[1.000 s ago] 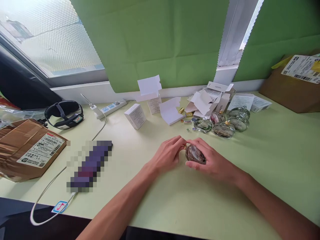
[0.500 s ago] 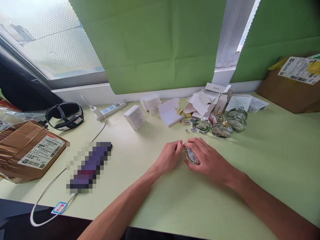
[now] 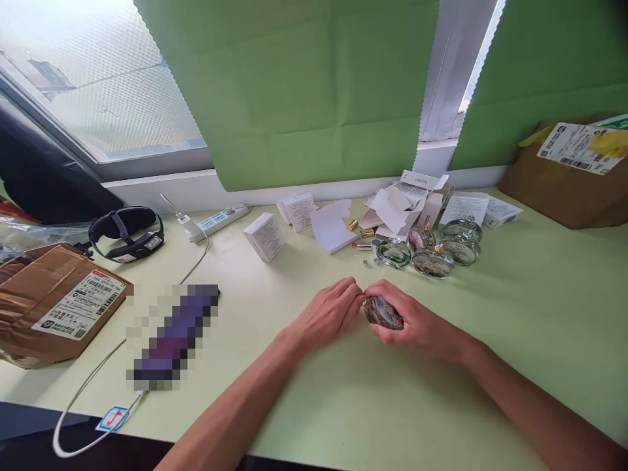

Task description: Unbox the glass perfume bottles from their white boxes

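My right hand (image 3: 417,320) holds a small round glass bottle (image 3: 383,313) lying on its side just above the pale green table (image 3: 515,307). The bottle's gold neck points left. My left hand (image 3: 330,313) pinches that gold neck with its fingertips. Both hands meet at the middle of the table. Behind them lie several similar round glass bottles (image 3: 432,260) and some small gold and silver caps (image 3: 366,234).
Opened white cartons (image 3: 402,199) and a closed white box (image 3: 265,235) lie near the back. A power strip (image 3: 218,219), a black headband (image 3: 126,229), a white cable (image 3: 88,386) and a brown parcel (image 3: 53,304) sit on the left. A cardboard box (image 3: 569,176) stands at the far right.
The bottle has turned in my right hand, so its dark patterned side shows again. My left fingers have stayed at its gold neck. One carton's flap at the back dropped.
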{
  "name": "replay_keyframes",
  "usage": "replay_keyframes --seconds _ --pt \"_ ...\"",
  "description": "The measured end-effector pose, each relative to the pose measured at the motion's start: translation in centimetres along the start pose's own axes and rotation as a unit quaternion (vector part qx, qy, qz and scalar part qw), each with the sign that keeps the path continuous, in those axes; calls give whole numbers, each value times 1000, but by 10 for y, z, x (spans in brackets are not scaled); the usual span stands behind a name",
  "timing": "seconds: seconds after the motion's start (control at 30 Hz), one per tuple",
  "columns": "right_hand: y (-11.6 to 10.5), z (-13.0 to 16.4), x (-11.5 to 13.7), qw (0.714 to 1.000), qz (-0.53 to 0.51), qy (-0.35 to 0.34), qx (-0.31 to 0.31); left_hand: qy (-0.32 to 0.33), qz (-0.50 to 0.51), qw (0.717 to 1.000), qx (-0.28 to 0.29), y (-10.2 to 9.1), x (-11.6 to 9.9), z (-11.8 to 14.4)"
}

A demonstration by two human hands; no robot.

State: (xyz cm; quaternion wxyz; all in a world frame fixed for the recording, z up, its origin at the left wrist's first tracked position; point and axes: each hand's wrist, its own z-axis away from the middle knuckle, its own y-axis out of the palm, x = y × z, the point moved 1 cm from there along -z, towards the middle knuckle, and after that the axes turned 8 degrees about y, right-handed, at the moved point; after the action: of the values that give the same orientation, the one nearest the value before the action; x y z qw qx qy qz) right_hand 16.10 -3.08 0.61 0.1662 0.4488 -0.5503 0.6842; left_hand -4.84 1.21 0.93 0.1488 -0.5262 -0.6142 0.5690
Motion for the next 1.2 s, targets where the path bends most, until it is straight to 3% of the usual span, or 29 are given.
replay_keyframes --seconds 0.1,0.27,0.4,0.47,0.53,0.67,0.77,0.87,1.07,1.2 --pt "1 -1 3 1000 13 -12 -2 -22 5 1000 -13 5 -1 -3" --pt "4 -4 9 994 82 -43 -61 -155 87 981 -79 8 -12 -12" --pt "10 -8 11 978 156 -71 -119 -260 160 949 -79 8 -14 -14" --pt "12 -9 12 977 164 -66 -122 -277 160 944 -78 8 -11 -12" --pt "12 -8 10 985 131 -50 -99 -247 117 958 -83 6 -8 -8" --pt "5 -3 5 999 20 -15 -32 -83 13 996 -38 2 -6 -2" --pt "1 -1 2 1000 -22 -3 -12 6 -88 996 -26 1 -4 0" --pt "2 -2 2 1000 -20 -9 -3 36 -122 992 -17 1 -3 -1" --pt "8 -6 6 995 60 -58 -52 -80 17 996 -39 5 -10 -8" --pt "4 -5 5 986 122 -61 -96 -228 66 964 -123 -9 4 -6"
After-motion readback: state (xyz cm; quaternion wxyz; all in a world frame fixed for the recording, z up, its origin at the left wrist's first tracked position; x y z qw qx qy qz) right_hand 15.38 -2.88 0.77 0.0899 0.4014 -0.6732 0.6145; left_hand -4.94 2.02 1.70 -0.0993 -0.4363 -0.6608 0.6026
